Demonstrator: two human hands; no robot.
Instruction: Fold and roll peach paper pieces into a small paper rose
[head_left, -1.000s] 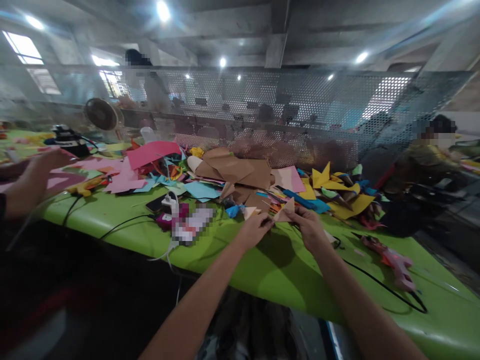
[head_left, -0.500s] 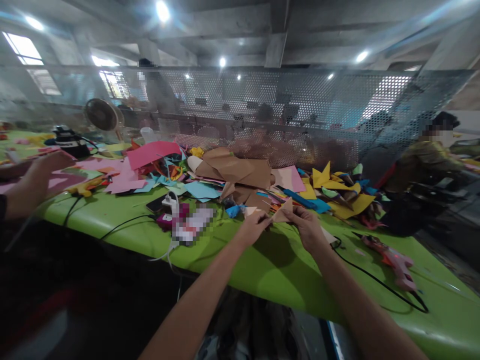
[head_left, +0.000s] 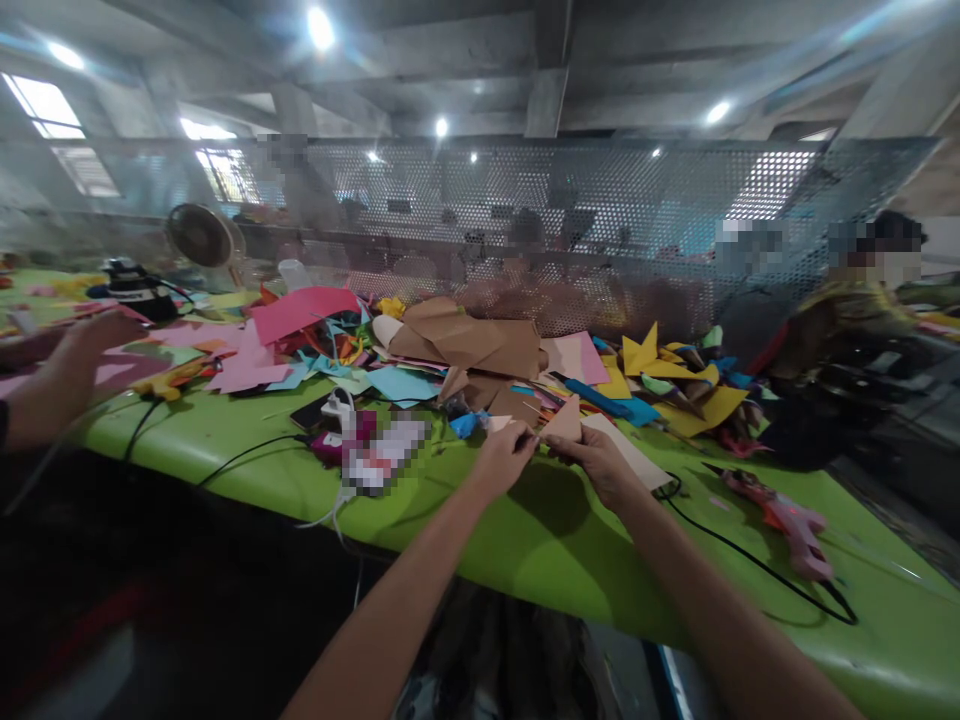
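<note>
A peach-coloured pointed piece of paper (head_left: 568, 420) is held up over the green table between my two hands. My right hand (head_left: 604, 462) grips its lower right edge between thumb and fingers. My left hand (head_left: 507, 462) is closed in a pinch at the paper's left edge, its fingertips close to those of the right hand. Just behind the left knuckles a small pale paper piece (head_left: 498, 423) shows in part. Beside my right hand lies a cream sheet (head_left: 626, 455). A pink glue gun (head_left: 784, 520) rests farther right.
Brown paper sheets (head_left: 472, 335) and coloured scraps are heaped along the back, with yellow pieces (head_left: 705, 405) at right. A power strip (head_left: 341, 440) and blurred phone-like item (head_left: 386, 455) lie left. A co-worker's hand (head_left: 64, 365) is at far left. A perforated screen (head_left: 465, 220) stands behind.
My right hand has shifted slightly left and down, its fingers now lower on the peach paper. More of the cream sheet beside it shows. My left hand stays nearly in place.
</note>
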